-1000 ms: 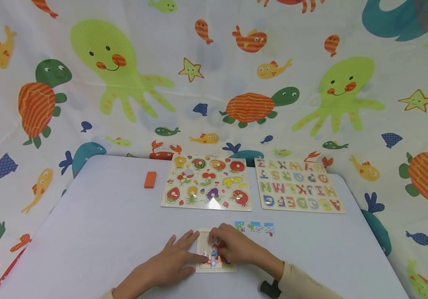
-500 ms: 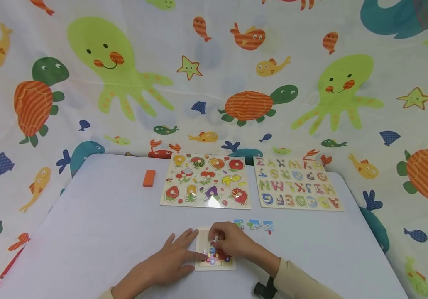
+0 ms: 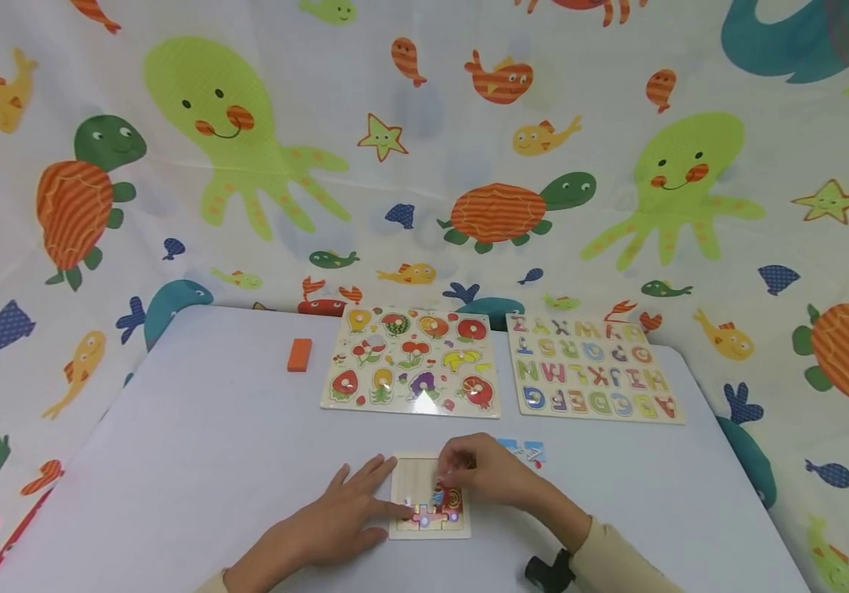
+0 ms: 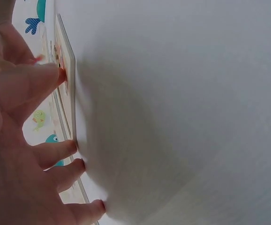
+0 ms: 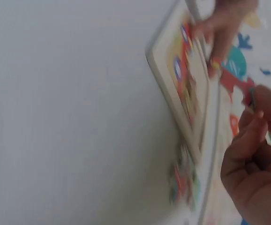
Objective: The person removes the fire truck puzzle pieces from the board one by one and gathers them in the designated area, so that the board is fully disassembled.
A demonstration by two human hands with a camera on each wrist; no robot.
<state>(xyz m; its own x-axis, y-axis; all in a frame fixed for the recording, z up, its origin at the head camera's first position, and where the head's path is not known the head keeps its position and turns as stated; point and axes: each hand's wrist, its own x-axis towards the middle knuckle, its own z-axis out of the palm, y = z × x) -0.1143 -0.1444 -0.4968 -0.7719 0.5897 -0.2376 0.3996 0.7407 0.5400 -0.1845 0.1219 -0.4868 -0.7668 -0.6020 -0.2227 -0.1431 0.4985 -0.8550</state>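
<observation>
A small wooden puzzle tray (image 3: 412, 473) lies on the table in front of me, with picture pieces (image 3: 427, 519) fitted along its lower part. My left hand (image 3: 342, 520) is spread at the tray's left side; one finger presses on the pieces and other fingertips touch the edge, as the left wrist view shows. Between thumb and fingers, my right hand (image 3: 489, 471) pinches a red and blue puzzle piece (image 5: 233, 80), raised and tilted over the tray's right half. The right wrist view is blurred, so the piece's picture is unclear.
Loose puzzle pieces (image 3: 534, 451) lie behind my right hand, partly hidden by it. Farther back are a fruit board (image 3: 411, 402), an alphabet board (image 3: 594, 371) and an orange block (image 3: 300, 355). A black object (image 3: 550, 571) sits by my right sleeve.
My right hand has moved to the right with the puzzle piece, uncovering more of the tray and covering some loose pieces behind. The left hand stays in place.
</observation>
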